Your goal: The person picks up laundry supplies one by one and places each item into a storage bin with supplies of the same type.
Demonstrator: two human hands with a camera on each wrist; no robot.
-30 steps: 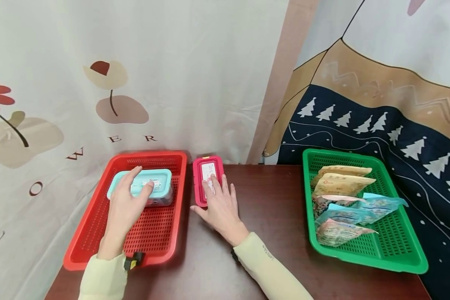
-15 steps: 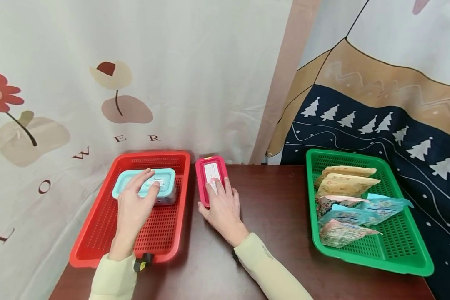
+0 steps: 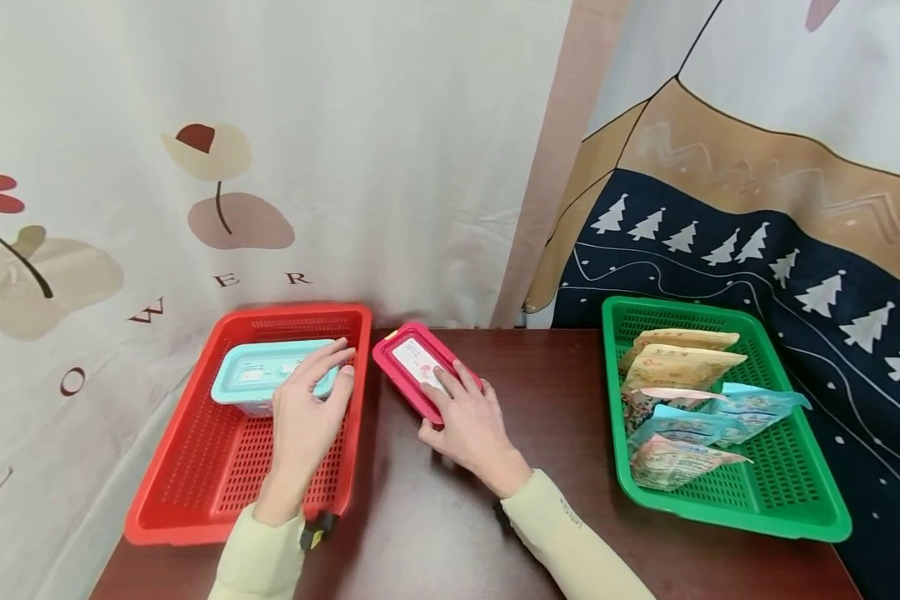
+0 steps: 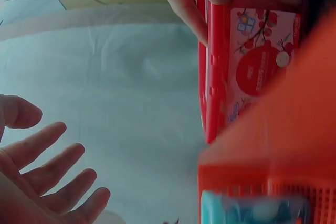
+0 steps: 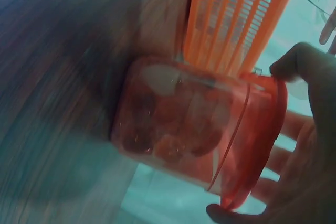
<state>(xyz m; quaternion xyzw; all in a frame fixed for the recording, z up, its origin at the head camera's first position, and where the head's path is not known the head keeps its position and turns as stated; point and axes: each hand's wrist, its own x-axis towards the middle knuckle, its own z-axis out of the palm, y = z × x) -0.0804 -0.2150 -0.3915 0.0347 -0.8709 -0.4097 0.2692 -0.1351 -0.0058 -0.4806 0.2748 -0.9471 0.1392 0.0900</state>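
My right hand [image 3: 472, 421] grips a plastic food container with a pink-red lid [image 3: 412, 358] from above, fingers spread over the lid. The right wrist view shows its see-through body [image 5: 173, 119] with rounded shapes inside, and finger and thumb at opposite lid edges. The container stands askew on the table beside the red basket [image 3: 138, 529]. Inside that basket is a container with an aqua lid [image 3: 251, 375]. My left hand [image 3: 307, 417] hovers over the aqua container's right end, fingers loosely bent, holding nothing; the left wrist view shows its fingers [image 4: 58, 177] spread apart.
On the right stands a green basket [image 3: 750, 525] with several upright snack pouches [image 3: 686, 367] in tan, blue and pink. A printed curtain [image 3: 390, 167] hangs behind the dark wooden table [image 3: 540, 400]. The red basket's right wall is close to the pink-lidded container.
The pink-lidded container has turned, its far end swinging left and its near end right, with my right hand on it. My left hand has moved right over the aqua lid.
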